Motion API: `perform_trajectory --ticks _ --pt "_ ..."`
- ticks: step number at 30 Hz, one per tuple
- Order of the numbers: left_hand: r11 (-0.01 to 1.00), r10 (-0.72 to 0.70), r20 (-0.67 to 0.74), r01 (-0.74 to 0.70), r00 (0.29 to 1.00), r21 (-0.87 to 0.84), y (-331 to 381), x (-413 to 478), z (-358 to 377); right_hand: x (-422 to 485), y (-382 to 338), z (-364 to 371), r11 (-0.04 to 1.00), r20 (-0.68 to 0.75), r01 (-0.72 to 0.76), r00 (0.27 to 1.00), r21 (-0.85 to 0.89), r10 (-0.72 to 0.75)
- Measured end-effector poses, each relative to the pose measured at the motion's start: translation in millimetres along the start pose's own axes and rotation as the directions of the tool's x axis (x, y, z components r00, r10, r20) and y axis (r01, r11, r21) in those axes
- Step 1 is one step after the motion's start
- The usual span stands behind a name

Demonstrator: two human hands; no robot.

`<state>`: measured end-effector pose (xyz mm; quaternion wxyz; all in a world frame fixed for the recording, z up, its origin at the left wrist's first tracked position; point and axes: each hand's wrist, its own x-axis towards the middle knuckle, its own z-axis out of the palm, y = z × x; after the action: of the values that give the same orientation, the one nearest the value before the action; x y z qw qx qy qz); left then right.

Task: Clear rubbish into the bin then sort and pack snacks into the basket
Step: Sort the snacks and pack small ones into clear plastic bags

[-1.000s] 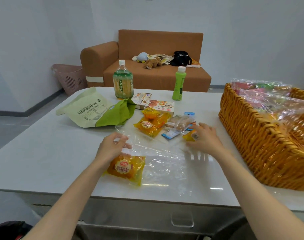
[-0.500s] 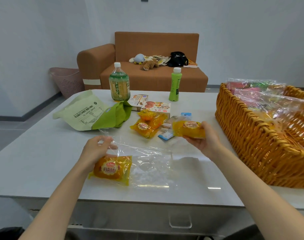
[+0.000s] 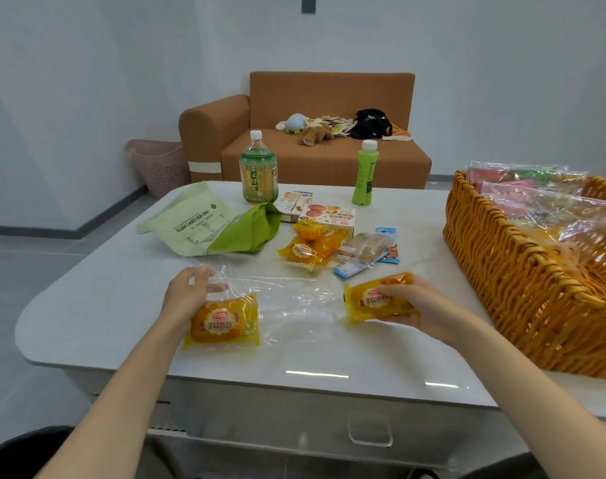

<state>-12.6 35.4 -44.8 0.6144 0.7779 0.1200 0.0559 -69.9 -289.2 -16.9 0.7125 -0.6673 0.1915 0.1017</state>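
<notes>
The right hand (image 3: 422,305) grasps a yellow bread packet (image 3: 374,299) over the table (image 3: 87,316), near the basket (image 3: 502,271), which the frame edge cuts off. The left hand (image 3: 185,295) sits at the clear bag (image 3: 294,305) mouth. Film veils its fingers, so its grip cannot be determined. A second bread packet (image 3: 222,323) lies beside it, under the film.

White rounded table (image 3: 97,316): smooth, glossy
Orange woven basket (image 3: 509,281): rough wicker
Clear flat bag (image 3: 294,297): thin shiny plastic
Yellow bread packet (image 3: 363,304): glossy film
</notes>
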Motion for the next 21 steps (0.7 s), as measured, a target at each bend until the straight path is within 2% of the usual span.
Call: perform_trajectory --ticks 3,9,12,16,21 --pt "0.998 -0.052 0.041 0.053 0.998 -0.024 2 -3 -3 -1 2 11 0.999 0.044 -0.040 0.998 -0.003 0.040" --pt "0.996 -0.077 0.160 0.067 0.984 0.065 -1 -4 -4 0 -4 19 0.991 0.158 -0.077 0.986 0.112 0.059" --pt "0.996 -0.079 0.145 0.072 0.986 0.053 0 -5 -5 3 -8 19 0.995 0.123 -0.064 0.991 0.071 0.055" --pt "0.998 -0.062 0.118 0.062 0.991 0.008 0 -4 -5 2 -15 18 0.973 0.099 -0.088 0.993 0.212 0.068" --pt "0.993 -0.120 0.134 0.120 0.984 0.005 1 -1 -2 4 -7 34 0.998 0.010 0.019 1.000 -0.058 -0.018"
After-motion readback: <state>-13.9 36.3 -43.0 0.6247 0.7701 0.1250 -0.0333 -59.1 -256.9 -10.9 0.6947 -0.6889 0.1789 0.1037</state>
